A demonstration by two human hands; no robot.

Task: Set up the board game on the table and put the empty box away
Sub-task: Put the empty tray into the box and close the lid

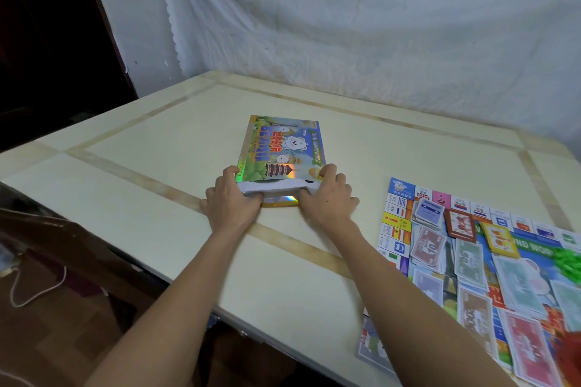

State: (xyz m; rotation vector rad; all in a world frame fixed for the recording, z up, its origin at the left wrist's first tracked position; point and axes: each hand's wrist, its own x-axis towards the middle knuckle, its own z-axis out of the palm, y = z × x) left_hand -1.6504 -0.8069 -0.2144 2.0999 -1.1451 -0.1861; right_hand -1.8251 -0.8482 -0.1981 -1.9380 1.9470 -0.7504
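The colourful game box (279, 144), printed with a white bear and a pagoda, lies flat near the middle of the cream table (176, 166). My left hand (231, 198) grips its near left corner and my right hand (328, 198) grips its near right corner, thumbs on the lid. The lid's near edge is lifted a little, showing a white inside and the yellow base below. At the right lies the unfolded game board (405, 198), covered with paper money (468, 261), a blue card stack (428, 210), a red card stack (461, 225) and a yellow card stack (500, 239).
A white cloth (377, 25) hangs on the wall behind the table. Green pieces (569, 264) sit at the board's right edge. A dark doorway is at the far left, and a white cable (37, 292) lies on the floor below the table's left edge.
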